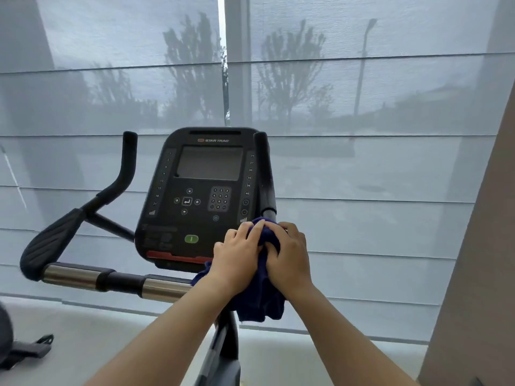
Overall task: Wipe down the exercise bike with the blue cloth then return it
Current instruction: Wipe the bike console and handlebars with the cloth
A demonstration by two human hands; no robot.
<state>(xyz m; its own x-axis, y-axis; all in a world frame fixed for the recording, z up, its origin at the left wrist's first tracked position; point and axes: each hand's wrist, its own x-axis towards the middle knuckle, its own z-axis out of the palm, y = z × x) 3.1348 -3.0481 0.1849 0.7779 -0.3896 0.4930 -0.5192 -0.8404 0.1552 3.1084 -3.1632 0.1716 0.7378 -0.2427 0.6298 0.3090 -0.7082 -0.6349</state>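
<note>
Both hands wiping the right handlebar

The left hand point(237, 256) and right hand point(289, 257) grip the blue cloth point(260, 299) around the upright right handlebar point(264, 174), which rises above them.

A sheer grey shade point(362, 218) covers the window. Trees point(192, 65) and a lamp post point(363, 65) show through it. A beige wall point(485, 274) stands right of the shade, with pale floor point(97, 330) below.
</note>
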